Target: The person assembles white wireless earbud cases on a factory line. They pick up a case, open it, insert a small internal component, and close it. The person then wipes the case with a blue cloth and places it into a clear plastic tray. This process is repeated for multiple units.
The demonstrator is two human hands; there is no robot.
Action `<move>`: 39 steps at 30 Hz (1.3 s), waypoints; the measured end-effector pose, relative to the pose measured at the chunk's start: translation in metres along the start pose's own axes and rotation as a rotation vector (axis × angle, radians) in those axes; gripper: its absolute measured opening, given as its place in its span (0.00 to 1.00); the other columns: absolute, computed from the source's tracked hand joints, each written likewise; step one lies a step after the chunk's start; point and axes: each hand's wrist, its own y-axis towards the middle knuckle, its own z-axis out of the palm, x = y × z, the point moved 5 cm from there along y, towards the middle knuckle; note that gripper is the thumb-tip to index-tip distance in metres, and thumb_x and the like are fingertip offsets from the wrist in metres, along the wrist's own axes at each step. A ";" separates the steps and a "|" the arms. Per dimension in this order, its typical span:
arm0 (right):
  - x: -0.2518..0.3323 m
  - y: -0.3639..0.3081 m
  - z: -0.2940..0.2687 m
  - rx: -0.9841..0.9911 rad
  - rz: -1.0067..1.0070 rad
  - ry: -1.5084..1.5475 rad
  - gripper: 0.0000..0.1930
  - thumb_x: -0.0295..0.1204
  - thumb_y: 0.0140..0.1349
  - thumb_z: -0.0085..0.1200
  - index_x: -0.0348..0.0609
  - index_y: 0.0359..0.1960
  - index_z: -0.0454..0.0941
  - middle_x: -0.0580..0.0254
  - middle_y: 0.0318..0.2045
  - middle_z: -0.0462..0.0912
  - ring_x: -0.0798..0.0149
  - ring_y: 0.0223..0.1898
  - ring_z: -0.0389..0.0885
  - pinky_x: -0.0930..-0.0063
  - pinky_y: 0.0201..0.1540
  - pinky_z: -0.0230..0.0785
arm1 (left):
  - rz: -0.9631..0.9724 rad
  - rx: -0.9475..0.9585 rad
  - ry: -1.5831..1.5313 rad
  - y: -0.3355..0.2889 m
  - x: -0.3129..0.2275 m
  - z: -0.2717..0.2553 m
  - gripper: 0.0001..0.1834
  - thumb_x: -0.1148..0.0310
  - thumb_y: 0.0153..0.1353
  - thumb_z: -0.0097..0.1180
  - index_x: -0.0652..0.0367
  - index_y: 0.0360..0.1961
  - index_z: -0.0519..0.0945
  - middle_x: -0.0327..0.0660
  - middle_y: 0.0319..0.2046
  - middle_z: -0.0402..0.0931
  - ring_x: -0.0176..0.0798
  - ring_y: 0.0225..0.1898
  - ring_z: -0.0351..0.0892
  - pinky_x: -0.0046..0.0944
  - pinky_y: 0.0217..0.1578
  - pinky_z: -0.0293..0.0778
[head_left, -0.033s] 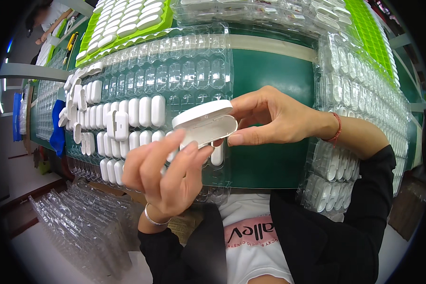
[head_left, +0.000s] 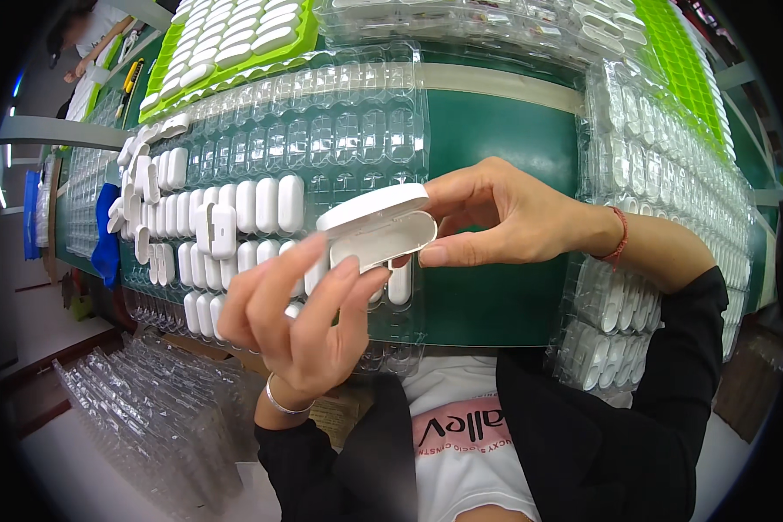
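Observation:
A white, rounded earbud case [head_left: 383,235] with its hinged lid raised is held up over the table, its hollow inside facing me. My right hand [head_left: 505,213] pinches the right end between thumb and fingers. Beside the left end and lower edge is my left hand [head_left: 300,313], fingers apart and slightly curled. Its fingertips are close to the case; whether they touch it I cannot tell. Behind and left of the hands, a clear plastic tray [head_left: 348,130] carries rows of similar white cases [head_left: 245,206], some tipped or piled at the far left.
Bright green trays [head_left: 309,35] of white cases stand at the back left. Stacked clear trays [head_left: 652,165] line the right side. More plastic trays [head_left: 157,426] lean below the table at left. A blue cloth-like item [head_left: 106,235] hangs at the left edge. Another person [head_left: 96,43] is at far left.
My left fingers have shifted slightly left and away from the case's inside. My right hand and the case look unmoved.

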 end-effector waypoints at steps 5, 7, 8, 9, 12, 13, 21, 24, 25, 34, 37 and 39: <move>-0.001 0.000 -0.003 -0.009 0.002 -0.024 0.14 0.33 0.62 0.60 0.34 0.42 0.80 0.70 0.29 0.76 0.80 0.33 0.71 0.80 0.37 0.66 | -0.029 0.079 0.031 -0.001 0.006 0.002 0.15 0.64 0.49 0.70 0.51 0.37 0.82 0.45 0.52 0.73 0.46 0.52 0.65 0.43 0.53 0.61; 0.000 -0.001 -0.002 -0.012 0.004 0.008 0.14 0.33 0.62 0.60 0.34 0.42 0.80 0.70 0.28 0.76 0.80 0.33 0.71 0.80 0.37 0.66 | -0.055 0.097 0.004 -0.002 0.007 0.003 0.14 0.63 0.48 0.71 0.50 0.37 0.82 0.46 0.52 0.73 0.47 0.53 0.65 0.44 0.53 0.60; 0.000 -0.001 -0.003 -0.012 0.008 0.019 0.14 0.33 0.62 0.60 0.34 0.42 0.80 0.70 0.28 0.76 0.80 0.33 0.71 0.80 0.37 0.66 | -0.078 0.102 -0.017 -0.001 0.008 0.005 0.14 0.62 0.48 0.71 0.47 0.36 0.82 0.45 0.52 0.73 0.46 0.54 0.64 0.43 0.53 0.59; -0.001 -0.002 -0.004 -0.010 0.018 0.020 0.14 0.33 0.62 0.60 0.34 0.42 0.80 0.70 0.28 0.76 0.80 0.33 0.71 0.80 0.37 0.66 | -0.100 0.108 -0.038 -0.001 0.010 0.006 0.14 0.61 0.47 0.71 0.45 0.36 0.82 0.43 0.52 0.72 0.45 0.54 0.63 0.42 0.52 0.59; 0.000 -0.001 -0.003 -0.013 0.038 0.052 0.15 0.34 0.62 0.61 0.34 0.44 0.80 0.71 0.28 0.76 0.80 0.33 0.71 0.80 0.37 0.66 | -0.135 0.102 -0.125 -0.001 0.011 0.008 0.14 0.61 0.47 0.71 0.46 0.35 0.82 0.45 0.52 0.73 0.46 0.54 0.63 0.42 0.52 0.59; 0.000 -0.001 -0.003 -0.014 0.045 0.061 0.15 0.34 0.62 0.61 0.34 0.44 0.80 0.71 0.29 0.77 0.80 0.33 0.71 0.80 0.37 0.66 | -0.145 0.102 -0.142 -0.001 0.012 0.008 0.13 0.61 0.48 0.71 0.47 0.35 0.82 0.45 0.52 0.73 0.47 0.54 0.64 0.43 0.52 0.59; -0.002 -0.001 -0.001 -0.027 0.088 0.128 0.18 0.33 0.62 0.61 0.33 0.48 0.78 0.70 0.30 0.79 0.80 0.34 0.73 0.83 0.38 0.67 | -0.214 0.112 -0.236 -0.001 0.012 0.012 0.11 0.64 0.47 0.71 0.51 0.29 0.82 0.46 0.51 0.74 0.50 0.55 0.64 0.45 0.54 0.60; 0.000 -0.004 -0.008 -0.171 0.037 -0.032 0.20 0.33 0.60 0.62 0.34 0.49 0.74 0.69 0.30 0.80 0.80 0.31 0.74 0.84 0.35 0.67 | -0.198 0.141 -0.190 0.005 0.011 0.013 0.11 0.68 0.44 0.72 0.52 0.27 0.80 0.46 0.51 0.74 0.52 0.56 0.63 0.47 0.56 0.58; 0.012 -0.006 -0.008 -0.231 0.088 -0.181 0.18 0.29 0.59 0.63 0.37 0.48 0.72 0.69 0.32 0.81 0.78 0.35 0.78 0.80 0.41 0.72 | -0.224 0.140 -0.195 0.003 0.013 0.014 0.11 0.71 0.43 0.71 0.53 0.25 0.79 0.46 0.51 0.74 0.53 0.58 0.61 0.49 0.58 0.56; 0.040 -0.025 0.033 -0.239 -0.749 -1.495 0.12 0.30 0.49 0.56 0.42 0.37 0.77 0.72 0.20 0.71 0.73 0.18 0.70 0.76 0.23 0.58 | -0.300 0.200 -0.270 -0.001 0.009 0.012 0.10 0.74 0.44 0.71 0.56 0.24 0.79 0.46 0.54 0.72 0.54 0.62 0.57 0.53 0.61 0.51; 0.032 -0.022 0.036 -0.255 -0.754 -1.513 0.17 0.27 0.42 0.55 0.42 0.38 0.80 0.75 0.16 0.65 0.75 0.17 0.65 0.78 0.23 0.54 | -0.290 0.204 -0.296 -0.003 0.004 0.012 0.10 0.73 0.43 0.71 0.55 0.24 0.79 0.46 0.54 0.72 0.53 0.61 0.57 0.52 0.60 0.51; 0.032 -0.021 0.037 -0.220 -0.703 -1.491 0.14 0.27 0.44 0.56 0.43 0.35 0.79 0.74 0.16 0.65 0.74 0.17 0.65 0.76 0.23 0.54 | -0.281 0.203 -0.303 -0.005 0.003 0.011 0.10 0.73 0.43 0.71 0.55 0.23 0.79 0.46 0.54 0.72 0.53 0.61 0.57 0.52 0.60 0.51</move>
